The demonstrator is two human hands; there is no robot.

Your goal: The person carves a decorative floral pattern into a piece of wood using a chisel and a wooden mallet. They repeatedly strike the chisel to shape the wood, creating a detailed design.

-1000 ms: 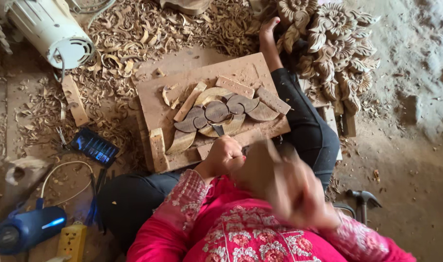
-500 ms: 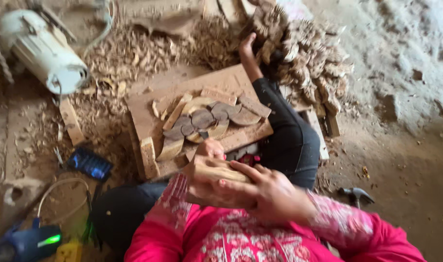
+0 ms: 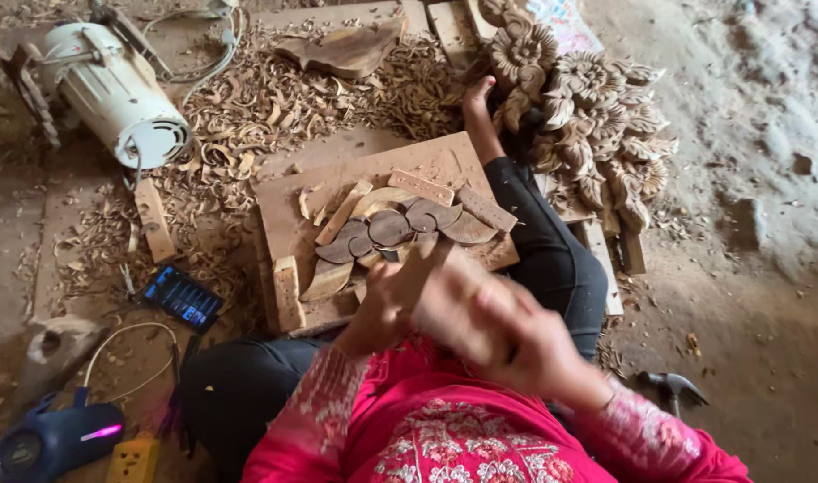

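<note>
The person's left hand (image 3: 382, 300) is closing around a tool whose kind I cannot tell, over the near edge of the flat square wooden work board (image 3: 284, 210), while the blurred right hand (image 3: 494, 322) is gripping a pale wooden mallet-like block (image 3: 427, 264) just beside it. The dark brown carved wooden leaf-shaped piece (image 3: 396, 228) is lying on the board, hemmed in by small wooden strips. Curly wood shavings (image 3: 248, 98) are lying beyond

Lit blue phone screen (image 3: 182, 298), floor
</note>
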